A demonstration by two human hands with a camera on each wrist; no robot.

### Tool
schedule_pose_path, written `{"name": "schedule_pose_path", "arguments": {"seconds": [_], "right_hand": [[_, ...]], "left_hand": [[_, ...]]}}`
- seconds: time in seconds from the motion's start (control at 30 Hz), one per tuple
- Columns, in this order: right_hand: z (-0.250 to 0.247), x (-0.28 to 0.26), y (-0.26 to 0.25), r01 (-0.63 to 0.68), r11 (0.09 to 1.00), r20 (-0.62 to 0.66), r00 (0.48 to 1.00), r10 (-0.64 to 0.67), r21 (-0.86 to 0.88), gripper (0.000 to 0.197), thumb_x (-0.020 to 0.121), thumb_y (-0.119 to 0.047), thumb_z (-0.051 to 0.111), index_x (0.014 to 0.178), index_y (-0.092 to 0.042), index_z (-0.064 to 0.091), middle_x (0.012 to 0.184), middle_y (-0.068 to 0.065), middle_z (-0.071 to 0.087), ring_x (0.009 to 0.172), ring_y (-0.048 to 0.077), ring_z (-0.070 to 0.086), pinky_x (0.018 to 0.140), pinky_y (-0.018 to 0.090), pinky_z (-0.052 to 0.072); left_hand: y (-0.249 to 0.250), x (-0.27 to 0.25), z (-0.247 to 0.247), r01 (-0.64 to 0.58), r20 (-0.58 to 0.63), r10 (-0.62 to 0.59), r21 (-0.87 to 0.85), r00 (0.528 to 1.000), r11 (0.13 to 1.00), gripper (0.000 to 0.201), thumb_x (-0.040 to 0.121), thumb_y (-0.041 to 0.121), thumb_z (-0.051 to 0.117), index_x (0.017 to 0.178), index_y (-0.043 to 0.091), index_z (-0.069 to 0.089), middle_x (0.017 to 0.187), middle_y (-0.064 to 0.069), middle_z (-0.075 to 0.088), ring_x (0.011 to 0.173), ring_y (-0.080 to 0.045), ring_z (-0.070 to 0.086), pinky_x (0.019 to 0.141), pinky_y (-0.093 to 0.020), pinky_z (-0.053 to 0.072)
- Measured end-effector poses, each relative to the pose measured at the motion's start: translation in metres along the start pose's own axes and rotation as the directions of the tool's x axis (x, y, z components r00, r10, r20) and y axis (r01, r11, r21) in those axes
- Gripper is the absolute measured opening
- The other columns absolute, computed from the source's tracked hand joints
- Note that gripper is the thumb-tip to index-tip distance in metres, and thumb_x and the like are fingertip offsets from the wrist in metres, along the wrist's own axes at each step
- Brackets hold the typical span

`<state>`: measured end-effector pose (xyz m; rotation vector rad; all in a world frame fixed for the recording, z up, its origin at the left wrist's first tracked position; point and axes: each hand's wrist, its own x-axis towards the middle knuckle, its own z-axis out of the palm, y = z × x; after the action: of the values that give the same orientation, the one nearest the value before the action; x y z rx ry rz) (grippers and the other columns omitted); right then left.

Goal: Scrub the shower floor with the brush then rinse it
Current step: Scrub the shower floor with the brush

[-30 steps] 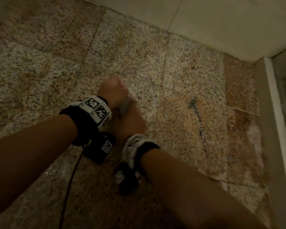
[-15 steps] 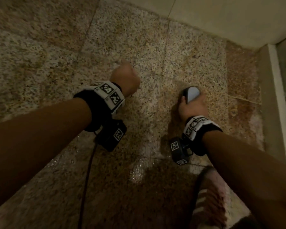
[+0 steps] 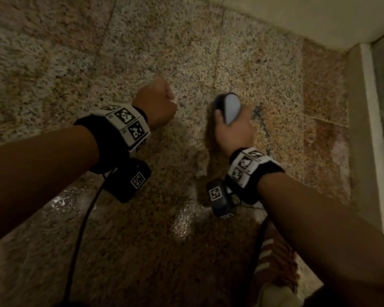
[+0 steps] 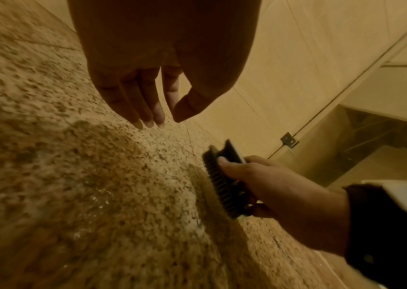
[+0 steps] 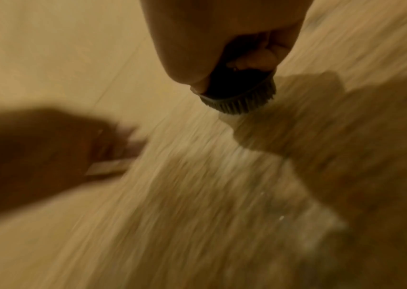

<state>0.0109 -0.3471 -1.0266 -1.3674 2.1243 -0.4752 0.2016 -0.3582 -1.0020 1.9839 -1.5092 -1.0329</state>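
**One hand scrubbing, mid-floor — notes on doing the stroke well**

R hand (image 3: 234, 132) wrapped round brush (image 3: 228, 108), thumb on one side, fingers curled under the grip. Bristles down on shower floor (image 3: 264, 69), roughly mid-slab, near a dark streak just to the right of the brush. L hand (image 3: 154, 105) off to the side, empty, fingers hanging loose w/ thumb close to fingertips; hovering above the stone, not braced.

Judged stage: scrub phase, rinse not begun. Wet sheen + pale suds-like patch near the brush; drier-looking stone toward wall.

For a good stroke:
- Keep bristle face flat, not rocked onto an edge; looks slightly tilted in L wrist view.
- Short overlapping passes, pressure from forearm not fingers.
- Work across the dark streak and along grout lines, where grime prob. sits.
- Could plant L palm on floor for balance; wet stone prob. slippery.
- Watch trailing wrist cable (image 3: 82, 229) over wet area.

R wrist view heavily blurred; contact detail there uncertain.
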Motion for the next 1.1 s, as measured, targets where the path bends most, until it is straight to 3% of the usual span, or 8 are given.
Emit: {"name": "schedule_pose_path", "arguments": {"seconds": [0.17, 0.3, 0.43, 0.57, 0.67, 0.87, 0.97, 1.1], "right_hand": [[-0.071, 0.02, 0.057, -0.304, 0.952, -0.151, 0.943, 0.297, -0.024, 0.073, 0.087, -0.053, 0.056, 0.143, -0.014, 0.029, 0.125, 0.014, 0.056, 0.106, 0.039, 0.059, 0.086, 0.045, 0.052], [-0.079, 0.003, 0.085, -0.468, 0.876, -0.138, 0.881, 0.452, -0.117, 0.082, 0.086, -0.056, 0.058, 0.147, -0.01, 0.028, 0.131, 0.017, 0.054, 0.108, 0.039, 0.058, 0.077, 0.04, 0.051], [-0.028, -0.023, 0.053, -0.388, 0.914, -0.135, 0.918, 0.372, -0.12, 0.076, 0.085, -0.054, 0.058, 0.142, -0.012, 0.031, 0.119, 0.014, 0.059, 0.105, 0.038, 0.058, 0.076, 0.039, 0.045], [0.033, -0.027, -0.001, -0.246, 0.965, 0.102, 0.962, 0.255, -0.092, 0.06, 0.089, -0.048, 0.057, 0.135, -0.014, 0.038, 0.089, 0.005, 0.058, 0.092, 0.03, 0.063, 0.064, 0.033, 0.042], [0.035, -0.023, -0.014, -0.23, 0.973, 0.178, 0.957, 0.231, -0.023, 0.073, 0.086, -0.053, 0.059, 0.141, -0.016, 0.03, 0.11, 0.01, 0.061, 0.099, 0.032, 0.061, 0.07, 0.036, 0.049], [-0.066, 0.005, 0.064, -0.323, 0.946, -0.164, 0.932, 0.323, 0.029, 0.068, 0.083, -0.053, 0.061, 0.138, -0.018, 0.04, 0.121, 0.008, 0.06, 0.106, 0.033, 0.059, 0.085, 0.038, 0.049], [-0.099, 0.0, 0.097, -0.448, 0.885, -0.103, 0.893, 0.438, -0.126, 0.081, 0.085, -0.056, 0.059, 0.148, -0.017, 0.025, 0.127, 0.012, 0.057, 0.094, 0.035, 0.059, 0.074, 0.038, 0.051], [-0.058, -0.04, 0.082, -0.277, 0.932, -0.075, 0.961, 0.267, -0.235, 0.07, 0.084, -0.056, 0.059, 0.136, -0.015, 0.037, 0.116, 0.012, 0.061, 0.086, 0.032, 0.057, 0.067, 0.031, 0.041]], "left_hand": [[0.028, 0.0, 0.027, -0.049, 0.093, 0.051, -0.028, 0.994, 0.998, 0.009, 0.086, 0.01, 0.05, 0.093, 0.014, 0.046, 0.104, -0.011, 0.058, 0.1, -0.03, 0.055, 0.08, -0.033, 0.044], [0.051, -0.005, 0.049, -0.103, 0.135, 0.11, -0.052, 0.985, 0.993, 0.01, 0.085, 0.016, 0.055, 0.092, 0.016, 0.047, 0.103, -0.011, 0.063, 0.095, -0.028, 0.06, 0.081, -0.034, 0.051], [0.052, -0.012, 0.063, -0.126, 0.179, 0.132, -0.046, 0.975, 0.991, 0.014, 0.088, 0.016, 0.055, 0.1, 0.009, 0.051, 0.099, -0.01, 0.061, 0.098, -0.029, 0.06, 0.083, -0.036, 0.05], [0.044, -0.006, 0.057, -0.085, 0.154, 0.079, 0.036, 0.985, 0.996, 0.023, 0.086, 0.015, 0.057, 0.106, 0.004, 0.056, 0.112, -0.015, 0.062, 0.106, -0.031, 0.057, 0.089, -0.034, 0.046], [0.038, 0.001, 0.044, -0.062, 0.024, 0.061, 0.035, 0.998, 0.997, 0.004, 0.086, 0.012, 0.054, 0.088, 0.015, 0.054, 0.11, -0.015, 0.062, 0.106, -0.032, 0.056, 0.086, -0.033, 0.044], [0.03, 0.004, 0.04, -0.063, 0.002, 0.063, 0.014, 0.998, 0.998, 0.007, 0.087, 0.013, 0.05, 0.086, 0.019, 0.049, 0.104, -0.011, 0.061, 0.104, -0.03, 0.054, 0.084, -0.029, 0.04], [0.035, 0.001, 0.05, -0.059, 0.059, 0.057, 0.034, 0.997, 0.998, 0.005, 0.087, 0.012, 0.05, 0.092, 0.015, 0.05, 0.108, -0.013, 0.06, 0.105, -0.031, 0.054, 0.086, -0.032, 0.042], [0.045, -0.006, 0.067, -0.092, 0.141, 0.086, 0.036, 0.986, 0.995, 0.004, 0.089, 0.014, 0.051, 0.087, 0.017, 0.049, 0.108, -0.011, 0.061, 0.104, -0.031, 0.056, 0.084, -0.03, 0.043]]}}
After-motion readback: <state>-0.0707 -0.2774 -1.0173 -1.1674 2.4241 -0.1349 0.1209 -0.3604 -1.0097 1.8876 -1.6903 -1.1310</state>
